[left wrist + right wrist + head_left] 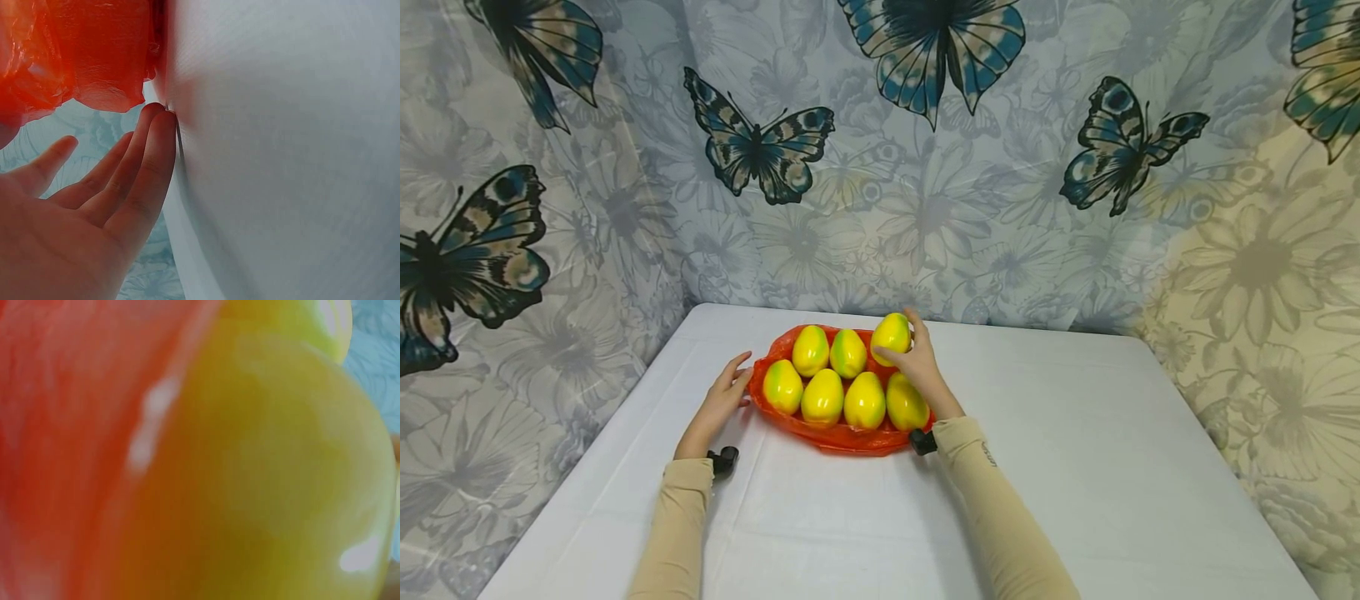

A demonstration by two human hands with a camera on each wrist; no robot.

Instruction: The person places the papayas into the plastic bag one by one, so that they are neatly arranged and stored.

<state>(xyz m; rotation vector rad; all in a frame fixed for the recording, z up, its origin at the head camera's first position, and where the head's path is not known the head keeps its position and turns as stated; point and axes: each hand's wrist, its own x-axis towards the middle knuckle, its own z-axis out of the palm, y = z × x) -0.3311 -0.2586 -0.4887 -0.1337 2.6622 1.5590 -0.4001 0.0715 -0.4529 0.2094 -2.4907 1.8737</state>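
An orange-red plastic bag (842,437) lies spread on the white table (1075,467) with several yellow-green fruits (822,397) on it. My right hand (913,358) grips one fruit (891,335) at the bag's far right corner, just above the others. My left hand (724,396) lies with straight fingers on the table, fingertips touching the bag's left edge (112,94). In the left wrist view the fingers (147,169) rest against the white cloth. The right wrist view is filled by a blurred yellow fruit (275,475) and orange bag (69,444).
Butterfly-patterned cloth (880,167) hangs behind the table and along both sides. The table's white surface stretches to the right of the bag and in front of it. Small black wrist cameras (725,459) sit at both cuffs.
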